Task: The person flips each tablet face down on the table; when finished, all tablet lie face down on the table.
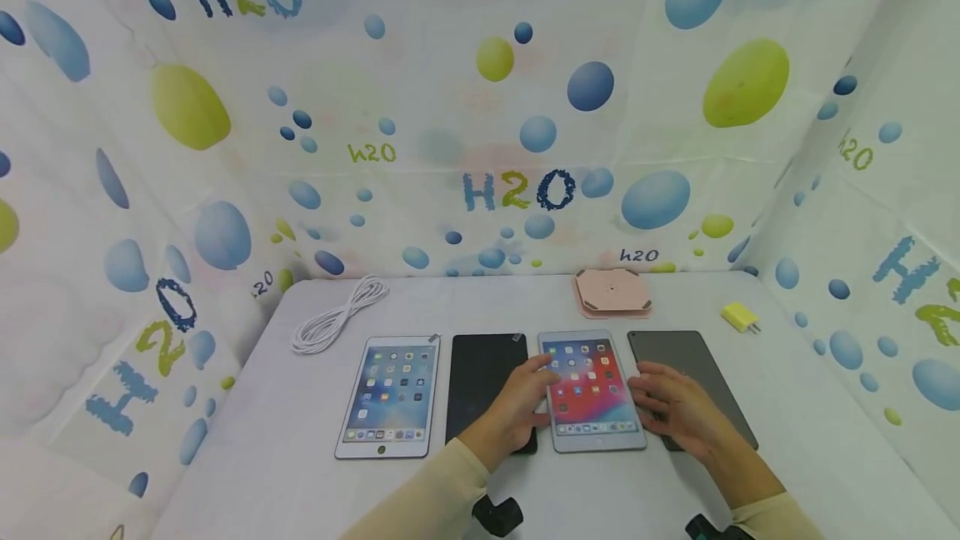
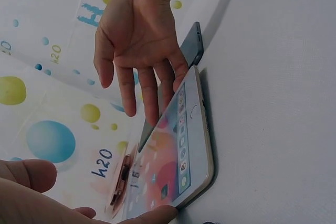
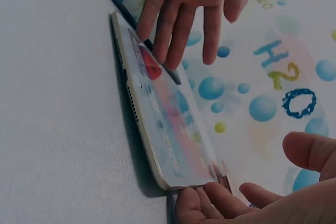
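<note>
In head view, the red-screened tablet (image 1: 588,386) lies at three o'clock from the left hand (image 1: 516,408) and nine from the right hand (image 1: 681,408), long axis nearly twelve-to-six, both hands similarly near, fingers spread, pinching nothing.

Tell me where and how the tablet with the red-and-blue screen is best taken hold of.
By the two long side edges of the tablet, most likely, one hand from each side: it is a thin slab, screen up, so gripping the rim mostly spares the display. The left hand and right hand flank those edges, which suits this.
</note>
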### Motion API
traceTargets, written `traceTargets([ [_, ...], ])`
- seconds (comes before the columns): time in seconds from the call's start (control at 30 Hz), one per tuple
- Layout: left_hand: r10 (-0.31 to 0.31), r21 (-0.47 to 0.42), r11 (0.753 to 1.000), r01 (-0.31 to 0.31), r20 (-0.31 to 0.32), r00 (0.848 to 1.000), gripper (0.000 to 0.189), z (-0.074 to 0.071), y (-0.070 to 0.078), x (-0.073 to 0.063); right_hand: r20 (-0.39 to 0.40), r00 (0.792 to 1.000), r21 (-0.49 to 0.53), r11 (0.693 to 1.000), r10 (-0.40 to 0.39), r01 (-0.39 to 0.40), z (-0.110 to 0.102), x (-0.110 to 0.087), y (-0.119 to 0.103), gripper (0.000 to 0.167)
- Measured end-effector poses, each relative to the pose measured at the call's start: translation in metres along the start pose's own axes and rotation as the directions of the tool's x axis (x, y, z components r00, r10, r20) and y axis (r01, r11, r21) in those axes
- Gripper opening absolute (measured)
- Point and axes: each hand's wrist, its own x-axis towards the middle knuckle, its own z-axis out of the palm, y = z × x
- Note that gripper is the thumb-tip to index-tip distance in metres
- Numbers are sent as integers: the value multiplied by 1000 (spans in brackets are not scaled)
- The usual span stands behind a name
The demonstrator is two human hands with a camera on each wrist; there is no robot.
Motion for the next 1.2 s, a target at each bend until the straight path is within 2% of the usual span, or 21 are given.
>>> traceTargets([
  [0.2,-8,1,1000,8,-4,1000,58,0,0,0,-24,1000,30,1000,-4,5,-1,0,-3,64],
  [0.4,-13,2,1000,13,-6,1000,60,3,1,-1,16,1000,94,995,-22,20,-6,-2,-7,67],
  [0.47,-14,0,1000,14,-4,1000,60,4,0,-1,63,997,153,988,-42,32,-7,-1,-7,61],
  [0.57,-11,-3,1000,11,10,1000,61,6,0,-2,141,987,257,966,-81,42,-6,0,-7,43],
  [0.67,-11,-8,1000,11,22,1000,62,8,0,-2,169,979,303,951,-111,55,-2,1,-6,29],
  [0.87,-7,-6,1000,7,28,1000,63,13,1,0,109,987,285,955,-116,81,11,3,-5,26],
  [1.07,-7,17,1000,6,37,999,62,19,3,0,183,968,245,962,-171,124,24,6,-5,36],
  [1.2,2,17,1000,-2,56,998,64,21,4,0,210,964,194,973,-163,122,31,8,-6,42],
])
